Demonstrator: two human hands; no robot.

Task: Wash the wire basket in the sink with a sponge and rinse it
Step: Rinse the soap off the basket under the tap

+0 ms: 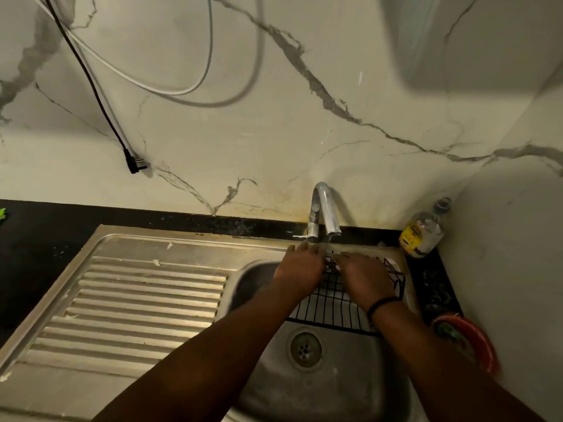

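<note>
A black plug (134,162) hung on its cord against the veined marble wall (274,132) at upper left; below it the dark tabletop (36,239) carried the ribbed steel drainboard (137,300); right of centre, in the sink (335,376) beneath the running tap (324,208), stood the wire basket (332,303); the left hand (300,268) and right hand (365,277) lay flat-fingered on it; a bottle (423,233) occupied the right corner.

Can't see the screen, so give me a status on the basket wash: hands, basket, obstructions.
Left hand and right hand on wire basket under running tap. Basket in sink. No sponge visible. Nothing in the way.
</note>
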